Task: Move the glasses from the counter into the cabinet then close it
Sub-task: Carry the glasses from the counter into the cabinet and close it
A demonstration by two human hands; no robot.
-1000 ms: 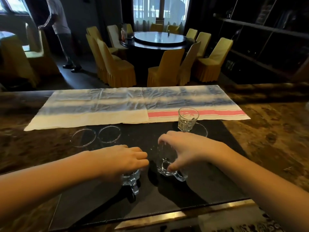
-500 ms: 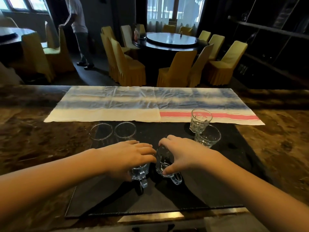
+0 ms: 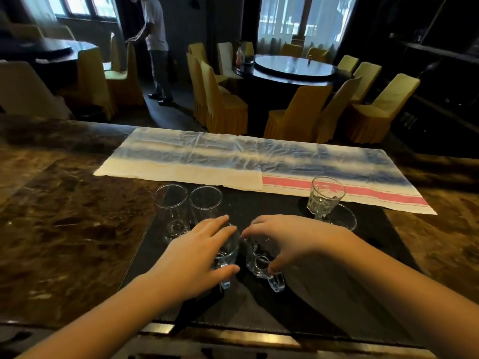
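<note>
Several clear glasses stand on a black mat (image 3: pixel 324 281) on the marble counter (image 3: pixel 59 229). My left hand (image 3: pixel 197 255) wraps a small handled glass mug (image 3: pixel 228 255) from above. Beside it my right hand (image 3: pixel 290 237) grips a second handled mug (image 3: pixel 261 263); its handle points toward me. The two mugs stand close together on the mat. Two plain tumblers (image 3: pixel 171 211) (image 3: pixel 204 203) stand at the mat's back left. A faceted stemmed glass (image 3: pixel 324 198) stands at the back right, with another round glass (image 3: pixel 342 218) just behind my right wrist. No cabinet is in view.
A striped cloth (image 3: pixel 233 161) lies along the counter's far side. Beyond it are a round dining table (image 3: pixel 293 66) with yellow-covered chairs (image 3: pixel 223 104), and a person (image 3: pixel 155 35) standing at the back left. A metal strip (image 3: pixel 233 332) edges the counter near me.
My hands have drawn closer together over the two mugs, and the mugs now stand nearly side by side. The camera has tilted and shifted, so the counter sits further right and lower in view.
</note>
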